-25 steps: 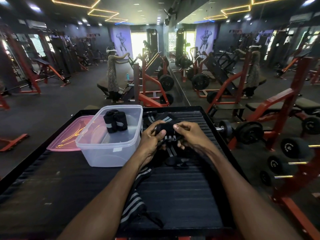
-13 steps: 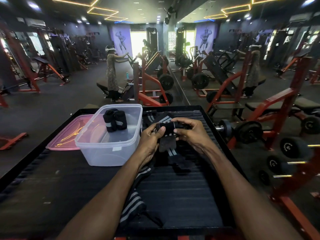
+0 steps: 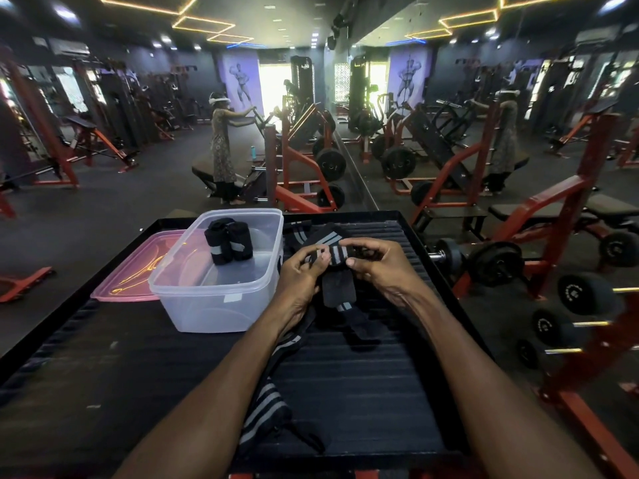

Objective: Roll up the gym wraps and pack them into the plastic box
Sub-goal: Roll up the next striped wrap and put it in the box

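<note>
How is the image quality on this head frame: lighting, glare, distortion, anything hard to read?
Head view: the gym is dim, with a blown-out bright window at the back; wide-angle bending curves the ceiling light strips and table edges; orange glare streaks the pink lid; the black wrap between both hands is hard to separate from the dark ribbed mat.

Bare forearms, seemingly no sleeves.

Dim gym; ceiling light strips (image 3: 204, 27) glow, far window (image 3: 275, 83) blown out, wide-angle bending at edges.
</note>
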Demonstrator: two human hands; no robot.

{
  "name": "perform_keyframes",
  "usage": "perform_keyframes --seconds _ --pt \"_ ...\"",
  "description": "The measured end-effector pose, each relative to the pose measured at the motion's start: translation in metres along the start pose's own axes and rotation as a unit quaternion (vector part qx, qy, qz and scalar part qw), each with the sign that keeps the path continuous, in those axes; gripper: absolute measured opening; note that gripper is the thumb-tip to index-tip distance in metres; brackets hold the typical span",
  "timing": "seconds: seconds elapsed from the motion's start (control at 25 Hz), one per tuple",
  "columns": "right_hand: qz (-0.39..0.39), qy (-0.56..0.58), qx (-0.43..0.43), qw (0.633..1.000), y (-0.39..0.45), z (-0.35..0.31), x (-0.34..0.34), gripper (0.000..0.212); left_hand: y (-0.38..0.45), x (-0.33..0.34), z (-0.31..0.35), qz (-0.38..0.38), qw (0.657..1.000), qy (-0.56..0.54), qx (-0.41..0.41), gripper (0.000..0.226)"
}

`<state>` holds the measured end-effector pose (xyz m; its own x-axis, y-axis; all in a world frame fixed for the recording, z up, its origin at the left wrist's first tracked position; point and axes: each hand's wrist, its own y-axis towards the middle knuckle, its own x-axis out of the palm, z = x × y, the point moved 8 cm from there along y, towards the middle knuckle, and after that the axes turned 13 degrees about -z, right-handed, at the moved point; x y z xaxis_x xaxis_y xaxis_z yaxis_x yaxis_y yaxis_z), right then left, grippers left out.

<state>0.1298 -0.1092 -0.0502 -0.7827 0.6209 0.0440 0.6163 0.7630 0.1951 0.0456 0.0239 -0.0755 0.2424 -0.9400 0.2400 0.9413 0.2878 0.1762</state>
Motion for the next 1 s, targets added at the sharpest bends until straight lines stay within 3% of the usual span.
perform_keyframes --seconds 0.24,0.4,0.56,0.68,0.8,1.0 --pt "-0.004 0.017 0.035 0.999 -0.001 0.007 0.002 0.026 0.000 -0.001 0.007 -0.004 0.997 0.077 0.021 0.030" --pt "-0.002 0.013 0.006 1.000 -0.002 0.000 0.001 0.031 0.000 0.004 -0.004 -0.013 0.999 -0.033 -0.027 0.027" --pt "-0.007 0.027 0.018 0.999 -0.003 -0.001 0.005 0.036 0.002 -0.003 -0.003 0.000 1.000 0.026 -0.006 0.018" --pt "-0.031 0.054 0.043 0.997 -0.005 0.002 0.012 0.024 0.001 -0.004 0.003 0.000 0.997 0.077 0.011 0.025" --pt "-0.005 -0.014 0.032 0.999 -0.004 0.003 0.008 0.016 -0.001 -0.001 0.006 -0.007 0.994 0.105 0.009 0.031" --pt "0.006 -0.038 -0.001 0.999 -0.004 -0.001 0.004 0.029 -0.003 0.002 0.005 -0.024 0.998 0.052 -0.007 0.030"
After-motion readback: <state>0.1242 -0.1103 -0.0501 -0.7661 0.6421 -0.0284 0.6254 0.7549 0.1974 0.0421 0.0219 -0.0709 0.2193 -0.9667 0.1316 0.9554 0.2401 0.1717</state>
